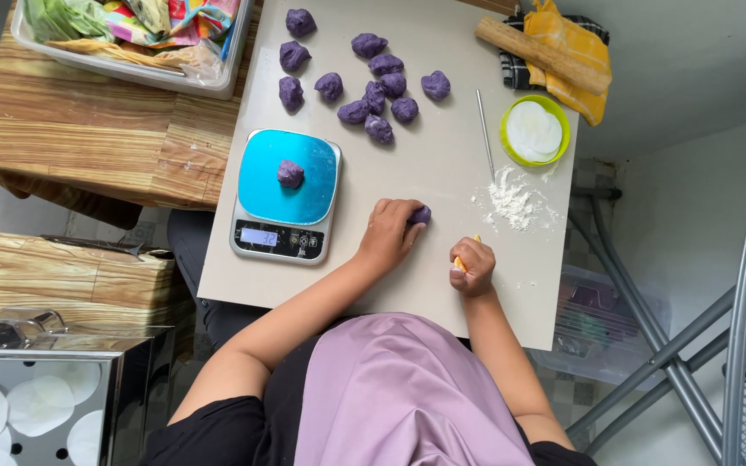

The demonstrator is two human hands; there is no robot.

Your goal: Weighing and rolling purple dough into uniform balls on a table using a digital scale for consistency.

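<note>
My left hand (390, 231) rests on the white board (442, 164), closed over a lump of purple dough (420, 215) that shows at my fingertips. My right hand (473, 266) is fisted around a small yellow tool (461, 259), just right of the left hand. A blue-topped kitchen scale (287, 194) stands left of my hands with one purple dough piece (290, 173) on its plate. Several purple dough balls (373, 86) lie at the far part of the board.
A flour pile (511, 198) and a thin metal rod (484, 134) lie right of centre. A green-rimmed bowl (534, 129), a wooden rolling pin (541, 53) on a yellow cloth, a plastic tub (131, 39) and a steamer tray with white discs (36, 406) surround the board.
</note>
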